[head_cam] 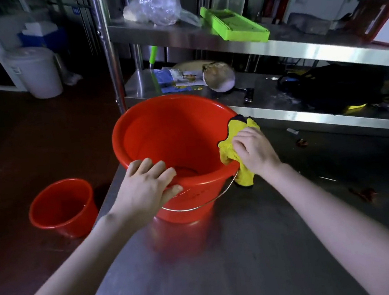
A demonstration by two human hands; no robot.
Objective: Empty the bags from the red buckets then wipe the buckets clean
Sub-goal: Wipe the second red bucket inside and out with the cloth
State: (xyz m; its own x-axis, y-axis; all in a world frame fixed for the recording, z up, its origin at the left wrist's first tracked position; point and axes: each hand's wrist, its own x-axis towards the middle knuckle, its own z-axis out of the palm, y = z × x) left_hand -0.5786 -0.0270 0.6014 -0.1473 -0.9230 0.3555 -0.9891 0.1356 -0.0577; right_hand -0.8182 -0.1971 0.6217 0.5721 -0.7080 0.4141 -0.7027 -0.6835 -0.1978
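Beneath my left hand (145, 187), the bucket (171, 135), fingers hooked over its near rim; my right hand (253, 151) clutches the cloth (227, 149) against the rim beside it.

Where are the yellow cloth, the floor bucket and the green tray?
yellow cloth (226, 151): head view, fold at the bucket rim.
floor bucket (61, 204): head view, inner wall.
green tray (236, 24): head view, top face.

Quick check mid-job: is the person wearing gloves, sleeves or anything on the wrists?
No gloves: the left hand and right hand are both bare. No rings, watch or bands show. The left forearm and right forearm are uncovered to the frame's edge, so no sleeves are in view.
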